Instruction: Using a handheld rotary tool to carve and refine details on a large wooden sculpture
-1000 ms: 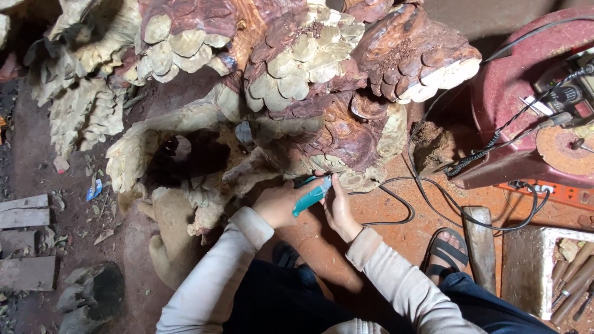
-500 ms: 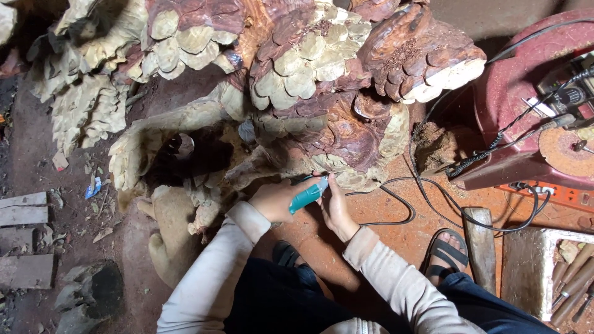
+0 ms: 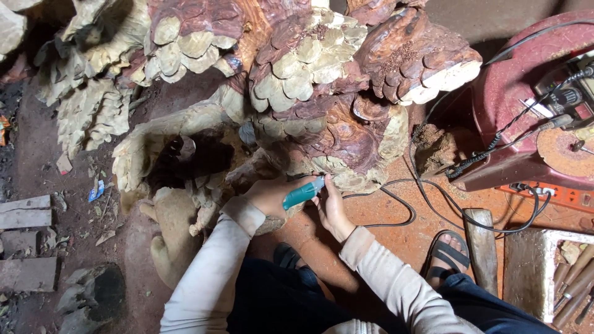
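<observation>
Teal-handled tool (image 3: 303,193) sits at centre frame, just below the lower edge of the big wood carving (image 3: 297,93). Its long axis runs from lower left up to upper right; the working tip is hidden between the fingers, so I cannot tell what kind of bit it carries.

Left hand (image 3: 271,196): clamped around the tool's lower-left end, knuckles up against the carving. Right hand (image 3: 331,207): fingers together, pinching or steadying the upper-right end near the tip; I read it as a guiding grip, not a full clasp. Both hands touch the tool; the left holds more of the handle and lies nearer the wood.

From the hands, the carving surface lies straight up-frame, touching or nearly so. Pale scalloped clusters and dark red burl fill the upper half.

Outward: black cable (image 3: 396,210) loops over the orange-dusted floor (image 3: 383,241) to the right. Sandalled foot (image 3: 447,255) at lower right centre. Red machine (image 3: 526,105) at the right edge. Wooden mallet (image 3: 480,247) lies beside the foot. Loose planks (image 3: 25,210) at the left edge.
</observation>
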